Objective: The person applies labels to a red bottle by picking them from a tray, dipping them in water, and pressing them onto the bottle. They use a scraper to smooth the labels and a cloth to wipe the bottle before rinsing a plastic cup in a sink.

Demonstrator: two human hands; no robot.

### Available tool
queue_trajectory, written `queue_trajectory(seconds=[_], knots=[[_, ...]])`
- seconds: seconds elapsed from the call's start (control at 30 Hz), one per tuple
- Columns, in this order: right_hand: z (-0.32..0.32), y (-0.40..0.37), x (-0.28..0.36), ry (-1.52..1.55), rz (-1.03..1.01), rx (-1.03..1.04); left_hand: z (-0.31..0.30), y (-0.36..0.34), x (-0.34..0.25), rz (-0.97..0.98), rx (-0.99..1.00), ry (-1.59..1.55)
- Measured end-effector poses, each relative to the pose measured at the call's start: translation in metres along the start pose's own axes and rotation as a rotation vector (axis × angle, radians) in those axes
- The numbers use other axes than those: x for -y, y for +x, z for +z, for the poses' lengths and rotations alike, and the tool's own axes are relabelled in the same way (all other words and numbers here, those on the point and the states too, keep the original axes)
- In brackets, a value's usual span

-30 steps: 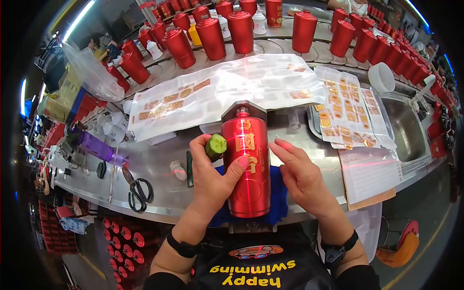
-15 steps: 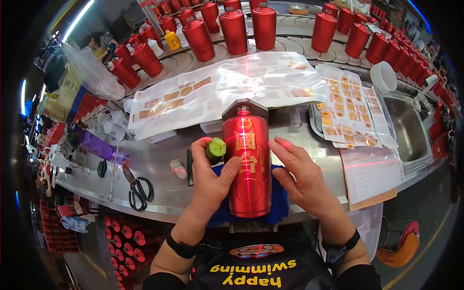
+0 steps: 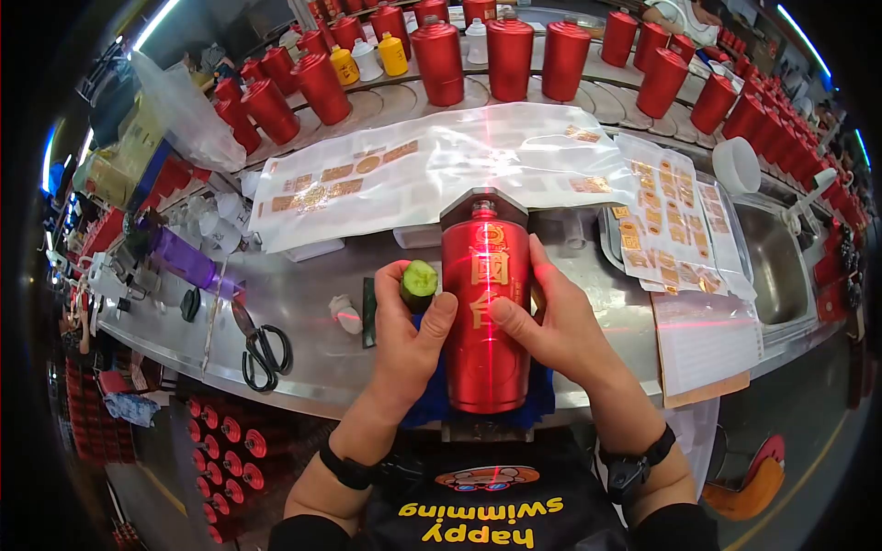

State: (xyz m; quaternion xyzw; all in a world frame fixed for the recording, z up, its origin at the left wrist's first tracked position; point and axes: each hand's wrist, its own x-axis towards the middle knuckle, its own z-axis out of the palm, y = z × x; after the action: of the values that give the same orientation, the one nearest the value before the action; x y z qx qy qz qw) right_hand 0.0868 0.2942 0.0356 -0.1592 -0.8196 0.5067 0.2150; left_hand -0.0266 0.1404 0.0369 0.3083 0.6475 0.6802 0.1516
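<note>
A red bottle [image 3: 487, 363] with gold characters lies on its back in front of me, its neck at a dark angular holder [image 3: 457, 217] and a blue cloth [image 3: 544, 393] under it. My left hand [image 3: 404, 344] is curled round a cut green cucumber piece [image 3: 419, 285], with its thumb against the bottle's left side. On the other side, my right hand [image 3: 565, 321] grips the bottle, thumb pressed on the front beside the gold lettering and fingers along the right edge. A red laser line runs down the bottle's front.
Sheets of gold stickers [image 3: 367, 179] lie beyond the bottle, with more sticker sheets [image 3: 675, 216] on the right by a sink [image 3: 781, 266]. Scissors [image 3: 266, 358] rest at left near a purple bottle [image 3: 181, 259]. Red bottles [image 3: 510, 60] stand on a curved conveyor [image 3: 478, 89] behind.
My right hand has moved in from beside the bottle and now holds it. The gold lettering has shifted left on the bottle's front. Bottles on the conveyor have moved along.
</note>
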Motion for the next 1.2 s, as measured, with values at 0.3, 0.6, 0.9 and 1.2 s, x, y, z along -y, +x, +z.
queue_trajectory(seconds=[0.3, 0.6, 0.9, 1.2], knots=[[-0.001, 0.000, 0.000, 0.115, 0.031, 0.029, -0.002, -0.003, 0.005, 0.024, 0.011, -0.015], [-0.005, -0.004, -0.012, 0.292, 0.059, 0.086, 0.004, 0.005, 0.000, 0.057, -0.009, 0.092], [-0.008, -0.002, -0.015, 0.538, 0.169, 0.132, 0.009, 0.007, -0.006, 0.087, -0.003, 0.246], [-0.014, -0.001, -0.006, 0.575, 0.192, 0.160, 0.007, 0.009, -0.006, 0.018, 0.010, 0.123]])
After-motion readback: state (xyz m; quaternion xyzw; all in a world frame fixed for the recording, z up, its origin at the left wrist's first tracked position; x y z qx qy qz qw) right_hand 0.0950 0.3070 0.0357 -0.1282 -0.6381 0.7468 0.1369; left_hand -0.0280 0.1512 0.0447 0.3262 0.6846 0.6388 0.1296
